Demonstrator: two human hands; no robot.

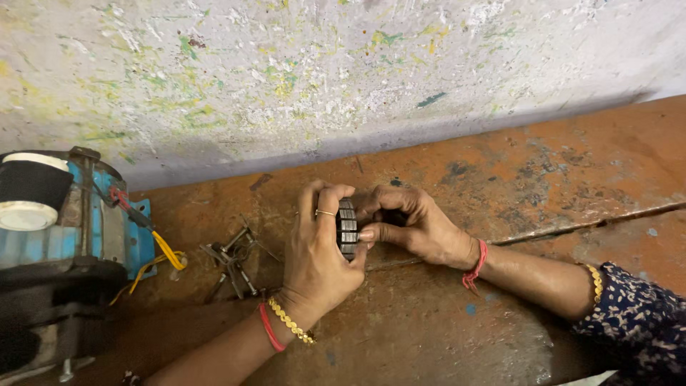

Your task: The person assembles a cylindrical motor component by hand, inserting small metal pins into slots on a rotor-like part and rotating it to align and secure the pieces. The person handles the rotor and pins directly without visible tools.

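Rust-stained workbench (pixel 543 171) against a flaking wall; blue motor (pixel 64 236) at left, loose bolts (pixel 232 261) beside it. Slotted metal core (pixel 347 229) held on edge at bench centre, apparently for steadiness (dark, ribbed, cylindrical). Left hand (pixel 318 257) clasped over it; right hand (pixel 411 225) pinching its far side.

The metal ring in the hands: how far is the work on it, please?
Done: hard to tell; the slotted ring looks whole on the side that shows. In hand: the left hand and right hand grip it together, on edge above the bench. Left: loose metal pins lie by the blue motor, untouched.
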